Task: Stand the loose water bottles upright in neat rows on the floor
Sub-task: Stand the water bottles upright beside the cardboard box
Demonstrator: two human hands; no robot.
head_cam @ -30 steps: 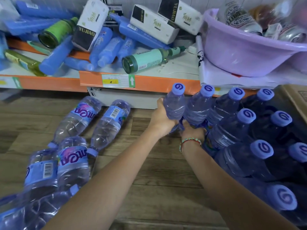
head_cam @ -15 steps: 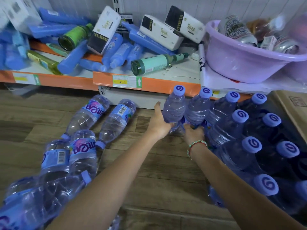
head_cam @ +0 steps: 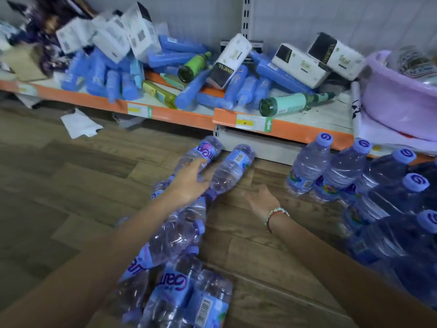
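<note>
- Standing in rows along the right edge of the floor, against the shelf (head_cam: 283,130) base, the upright bottles (head_cam: 307,164) are full and capped; they look heavy enough to stay put, but a knock could topple neighbours.
- Lying loose across the middle of the floor, the fallen bottles (head_cam: 175,242) are thin clear plastic, so I judge them round, prone to rolling and a little slick; a squeeze would dent the wall.
- The bottle lying nearest the shelf (head_cam: 203,152) is best taken round its labelled waist, where the ribs give purchase.
- The left hand (head_cam: 191,183) rests on that bottle, fingers starting to curl over it.
- The right hand (head_cam: 262,200) hovers open, holding nothing, between the loose bottles and the rows.
</note>
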